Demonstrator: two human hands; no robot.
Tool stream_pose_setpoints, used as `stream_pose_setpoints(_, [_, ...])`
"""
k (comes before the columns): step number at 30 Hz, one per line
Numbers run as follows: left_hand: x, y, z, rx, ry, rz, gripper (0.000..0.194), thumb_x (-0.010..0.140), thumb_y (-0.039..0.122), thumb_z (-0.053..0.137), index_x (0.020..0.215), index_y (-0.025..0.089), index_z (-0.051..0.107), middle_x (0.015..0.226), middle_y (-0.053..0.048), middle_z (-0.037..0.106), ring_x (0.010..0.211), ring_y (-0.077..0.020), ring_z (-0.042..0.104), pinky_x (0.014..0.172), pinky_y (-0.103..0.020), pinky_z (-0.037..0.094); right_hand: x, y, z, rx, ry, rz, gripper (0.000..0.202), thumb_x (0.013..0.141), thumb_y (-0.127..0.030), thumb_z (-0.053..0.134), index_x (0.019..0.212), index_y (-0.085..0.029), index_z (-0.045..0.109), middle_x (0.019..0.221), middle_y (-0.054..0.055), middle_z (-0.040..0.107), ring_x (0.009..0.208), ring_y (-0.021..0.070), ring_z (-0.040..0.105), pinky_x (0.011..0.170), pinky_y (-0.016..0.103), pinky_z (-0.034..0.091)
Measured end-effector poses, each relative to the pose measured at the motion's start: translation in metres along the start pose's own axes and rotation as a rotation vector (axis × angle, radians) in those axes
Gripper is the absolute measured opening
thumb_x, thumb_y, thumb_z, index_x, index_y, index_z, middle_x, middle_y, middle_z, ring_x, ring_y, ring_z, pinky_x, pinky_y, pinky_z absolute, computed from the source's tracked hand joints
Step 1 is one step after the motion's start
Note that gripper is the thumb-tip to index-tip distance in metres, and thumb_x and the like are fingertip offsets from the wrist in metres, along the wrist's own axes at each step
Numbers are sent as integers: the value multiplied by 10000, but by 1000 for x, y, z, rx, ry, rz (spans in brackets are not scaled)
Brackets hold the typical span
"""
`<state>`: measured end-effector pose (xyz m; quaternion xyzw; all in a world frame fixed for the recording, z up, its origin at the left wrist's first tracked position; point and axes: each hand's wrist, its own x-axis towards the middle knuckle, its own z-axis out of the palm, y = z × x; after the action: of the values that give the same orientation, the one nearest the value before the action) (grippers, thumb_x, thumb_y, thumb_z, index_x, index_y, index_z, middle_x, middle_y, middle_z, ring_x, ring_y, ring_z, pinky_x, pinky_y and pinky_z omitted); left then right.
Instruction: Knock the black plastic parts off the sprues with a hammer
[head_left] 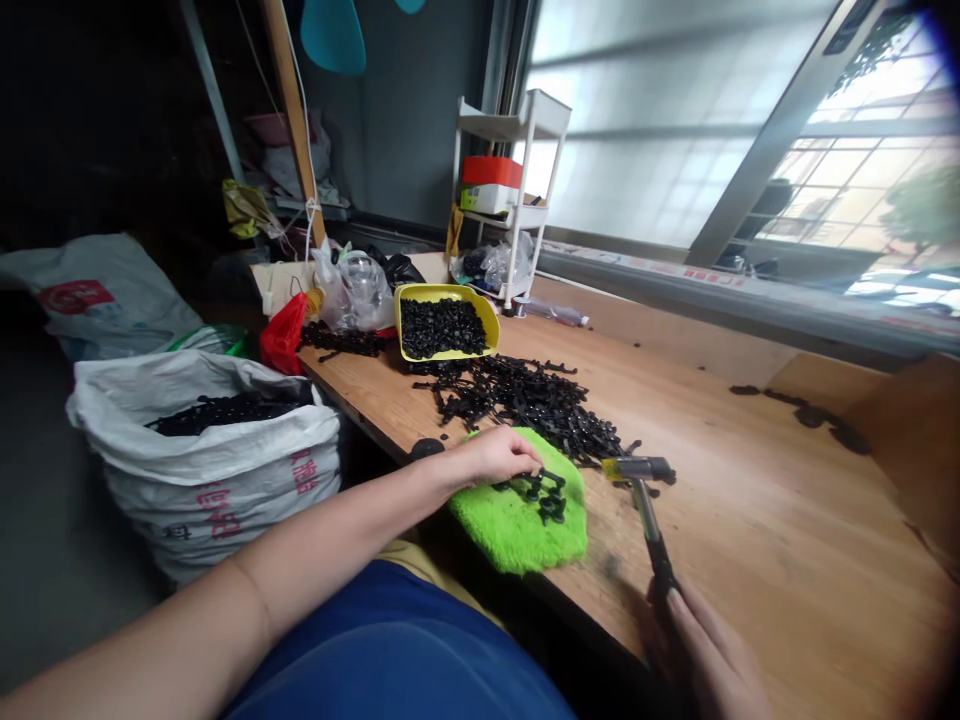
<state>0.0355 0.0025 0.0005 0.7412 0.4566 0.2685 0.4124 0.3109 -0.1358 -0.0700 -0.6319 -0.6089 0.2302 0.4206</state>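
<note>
Containers, placed from the green cloth (517, 545): beyond it and slightly left, a yellow scoop (492, 318) full of small black pieces (442, 328); left of it, off the worktop (757, 500), an open white sack (225, 500) with dark contents (225, 410), individual pieces hard to resolve. Far beyond the cloth, a white rack (531, 110) carries a red-and-white box (491, 185). Loose black parts (540, 400) lie heaped between scoop and cloth. Left hand (504, 455): knuckles up, fingers bent, pinching one end of a black branched part (553, 500) that lies on the cloth; forearm comes in from the left. Right hand (701, 640): wrapped round the handle of a hammer (651, 515), right of and nearer than the cloth; hammer head over the worktop, contact cannot be judged. Edges: cloth reaches the worktop's near edge and appears to overhang it. Right of the cloth, beyond the hammer, a broad stretch of wood surface runs to an upright board (919, 450).
</note>
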Motion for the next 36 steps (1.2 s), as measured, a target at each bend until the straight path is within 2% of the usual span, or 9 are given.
stream_pose_setpoints(6, [0,0,2,-12,26,-24,292,683,309,547,867,145,704,767,-42,685,617,-122,564,507,-181,378,4,-2,-4,126,-118,101,454,827,-506,479,1122,-169,550,1223,67,483,1152,257,376,1003,354,236])
stream_pose_setpoints(9, [0,-1,4,-25,25,-30,298,680,312,544,866,143,703,784,-49,686,632,-126,569,535,-190,392,4,-6,-3,153,-136,122,471,813,-526,492,1105,-160,546,1219,67,486,1150,243,376,1000,318,229])
stream_pose_setpoints(12, [1,-2,5,0,30,-17,307,680,330,539,868,151,702,799,-44,685,656,-132,574,554,-197,400,2,-12,0,143,-73,134,522,764,-573,504,1053,-142,557,1199,96,498,1138,269,385,988,328,237])
stream_pose_setpoints(15, [0,-3,6,44,42,-18,330,691,357,522,893,161,695,808,-33,684,666,-133,573,549,-198,394,2,-15,2,113,-34,132,542,729,-607,504,1009,-149,574,1140,104,540,1083,285,438,950,341,286])
stream_pose_setpoints(22, [-6,5,2,211,63,-12,284,708,361,507,876,245,704,812,8,687,693,-143,584,573,-210,386,6,-18,1,-26,-104,57,533,735,-633,476,974,-175,607,1071,70,585,1031,270,489,822,271,394])
stream_pose_setpoints(24, [-7,6,2,252,73,11,273,715,350,504,887,270,699,869,23,685,757,-153,591,627,-217,402,2,-26,1,-95,-78,54,542,753,-650,428,981,-184,583,1037,76,597,998,270,506,775,276,404])
stream_pose_setpoints(27, [-7,6,3,317,80,49,274,729,346,491,914,308,688,919,37,678,825,-169,589,696,-236,411,-3,-46,0,-237,-49,80,451,831,-612,324,1013,-240,503,908,48,613,844,246,549,704,294,388])
stream_pose_setpoints(32, [-4,9,1,436,70,92,291,741,314,461,932,341,680,945,33,672,808,-182,588,725,-267,414,1,-73,-1,-465,-190,105,391,836,-609,241,840,-287,464,588,3,539,587,233,525,493,282,342])
stream_pose_setpoints(36, [-5,16,-4,490,25,94,307,734,296,452,938,323,680,974,17,667,853,-200,588,750,-284,418,5,-82,-1,-524,-152,90,432,857,-581,127,906,-271,424,680,32,570,625,225,539,527,279,358])
